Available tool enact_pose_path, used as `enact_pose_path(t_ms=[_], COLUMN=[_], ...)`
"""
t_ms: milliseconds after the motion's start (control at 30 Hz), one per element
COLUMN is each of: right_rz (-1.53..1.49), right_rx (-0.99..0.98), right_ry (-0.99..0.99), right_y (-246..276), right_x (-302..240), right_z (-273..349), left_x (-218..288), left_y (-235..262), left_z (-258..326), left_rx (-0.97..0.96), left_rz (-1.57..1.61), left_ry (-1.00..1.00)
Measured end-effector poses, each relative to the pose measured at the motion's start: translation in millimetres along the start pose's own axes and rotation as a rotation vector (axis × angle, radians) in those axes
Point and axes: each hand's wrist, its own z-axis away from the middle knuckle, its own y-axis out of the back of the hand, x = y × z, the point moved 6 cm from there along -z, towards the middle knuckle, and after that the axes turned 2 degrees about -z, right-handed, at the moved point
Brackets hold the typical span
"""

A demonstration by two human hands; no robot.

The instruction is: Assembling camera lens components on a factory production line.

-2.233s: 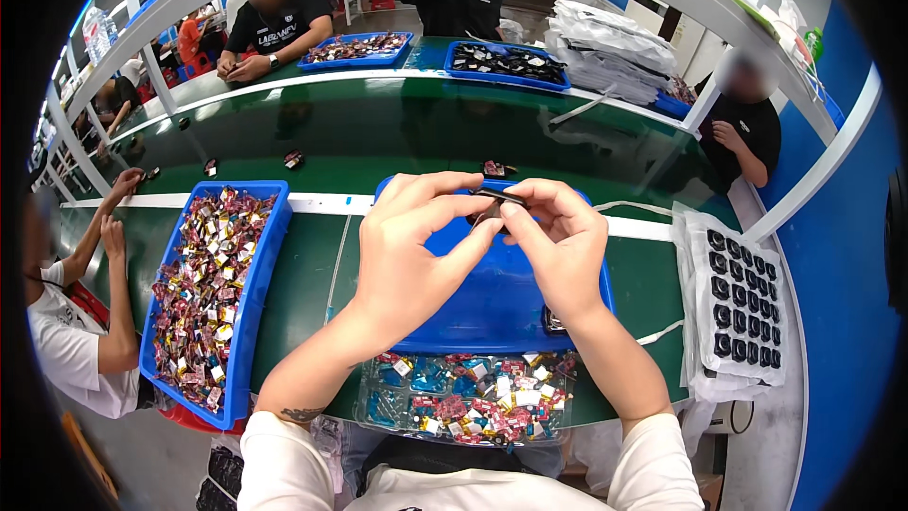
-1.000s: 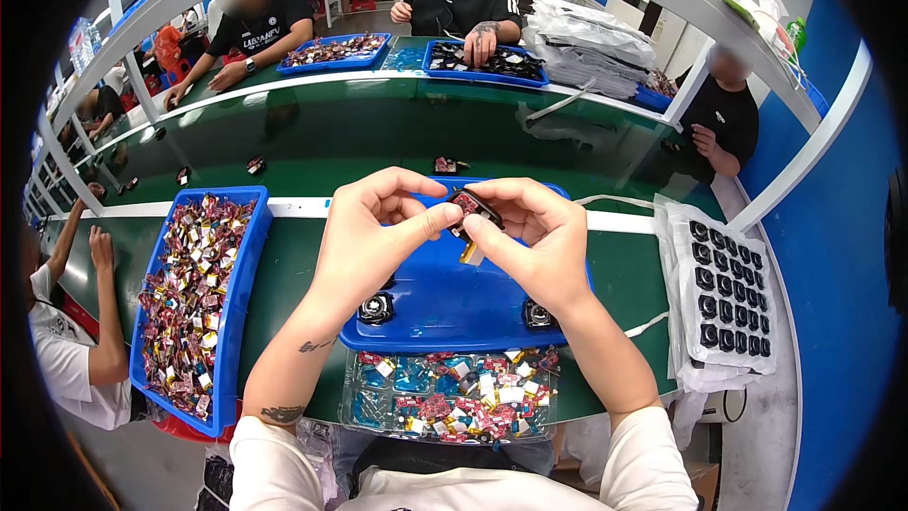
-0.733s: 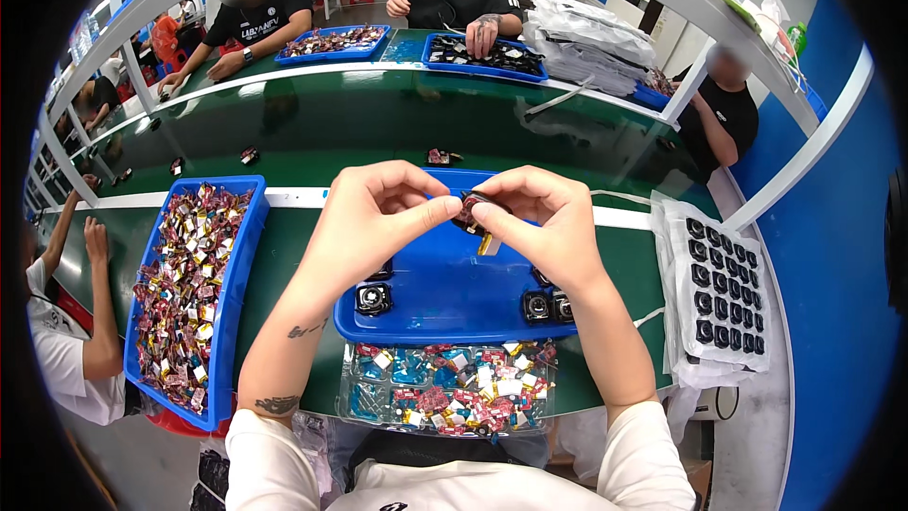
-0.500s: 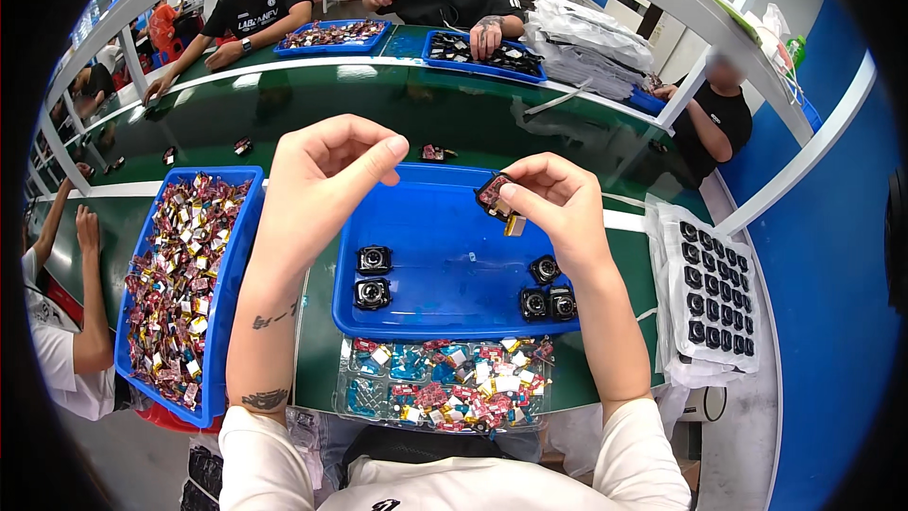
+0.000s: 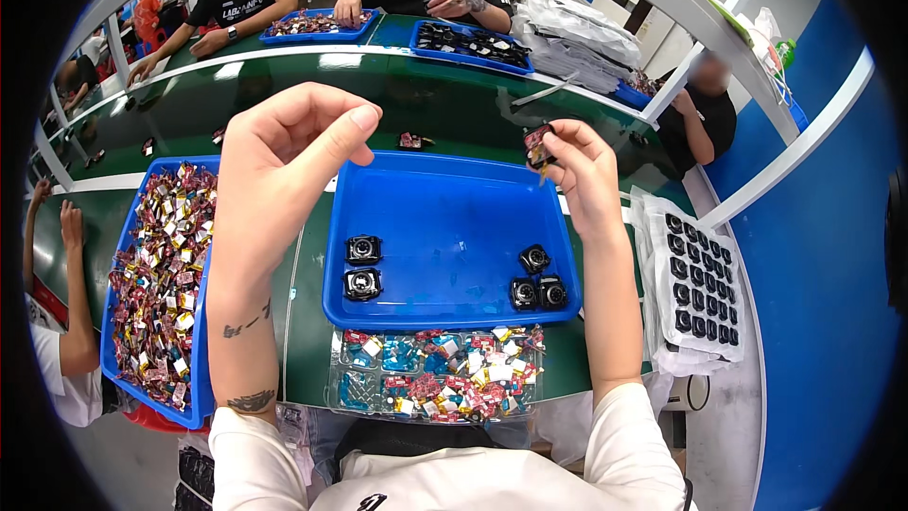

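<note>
My right hand (image 5: pixel 584 159) is raised over the far right corner of the blue tray (image 5: pixel 454 320). Pinched in its fingers is a small black watch case (image 5: pixel 539 147), tilted, with a red circuit board and a yellowish strip showing. My left hand (image 5: pixel 293 147) hovers near the tray's far left corner, fingers curled and thumb pressed to the index finger; anything between them is hidden. Inside the tray, two black cases (image 5: pixel 362 267) lie at the left and three more (image 5: pixel 536 284) cluster at the right.
A blue bin (image 5: pixel 168 303) heaped with red boards stands at left. A clear compartment tray (image 5: pixel 440 374) of boards and white parts lies nearest me. Rows of black cases sit on a white sheet (image 5: pixel 702 284) at right. Co-workers sit beyond the green conveyor (image 5: pixel 378 90), which carries loose boards.
My hands have moved farther apart, the right one carrying the watch case rightward. The view has shifted slightly. Across the conveyor, a co-worker's hand now reaches into the bin of red boards.
</note>
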Motion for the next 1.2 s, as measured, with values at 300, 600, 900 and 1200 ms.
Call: enact_pose_path(t_ms=[300,600,900,1200], right_rz=[0.602,1.282,0.909,1.248], right_rx=[0.488,0.404,-0.782,-0.917], right_ry=[-0.278,-0.176,0.551,0.938], right_y=[177.7,167.9,-80.5,-110.2], right_x=[110.9,99.0,15.8,39.2], right_z=[-76.5,-75.3,101.2,159.2], left_x=[13.4,6.9,20.7,4.5], left_y=[7.9,8.4,-13.9,-39.9], left_z=[5.2,3.3,11.4,10.5], left_rx=[0.077,0.017,-0.071,-0.267], left_rz=[-0.075,-0.267,-0.375,-0.306], left_ry=[-0.109,-0.142,-0.312,-0.311])
